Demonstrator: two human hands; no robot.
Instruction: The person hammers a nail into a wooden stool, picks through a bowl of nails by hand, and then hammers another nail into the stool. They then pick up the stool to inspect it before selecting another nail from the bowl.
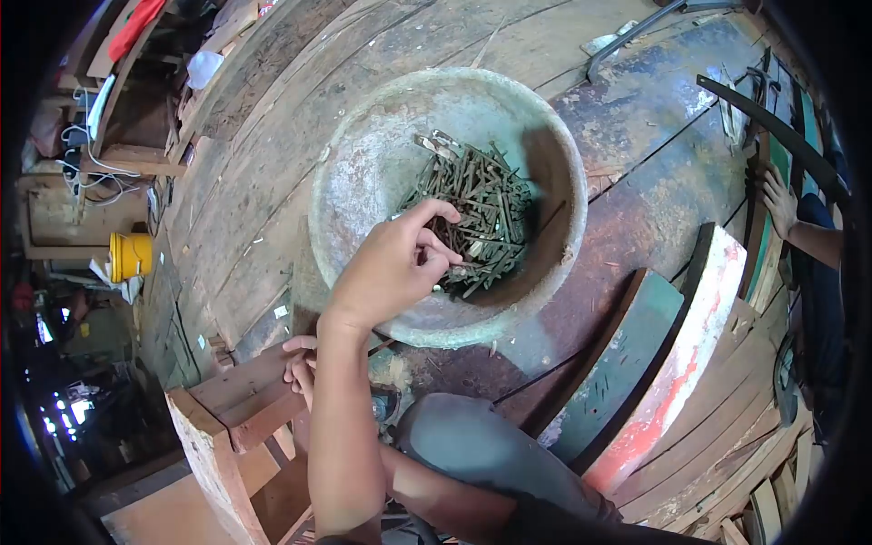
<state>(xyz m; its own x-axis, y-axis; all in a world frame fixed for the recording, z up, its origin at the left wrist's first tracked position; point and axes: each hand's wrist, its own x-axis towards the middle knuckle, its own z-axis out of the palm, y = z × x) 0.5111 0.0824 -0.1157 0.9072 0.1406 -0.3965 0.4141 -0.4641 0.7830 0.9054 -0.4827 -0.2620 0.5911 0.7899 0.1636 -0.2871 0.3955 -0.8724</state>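
My left hand (391, 263) is over a round, weathered bowl (352, 191), thumb and fingers curled together in a pinch; whatever is between the fingertips is too small to make out. Beneath and beside the fingertips lies a heap of greenish and rusty nails (495, 204). My right arm crosses behind the left forearm. Partly hidden by that forearm, my right hand (302, 365) has curled fingers beside a reddish wooden beam (259, 386); what it holds is hidden.
Curved green (613, 363) and white-red (677, 363) boards lie right of the bowl. At far right, another person's hand (778, 202) is near a dark curved blade (772, 118). A yellow bucket (134, 255) stands left; a metal bar (631, 38) lies at the top.
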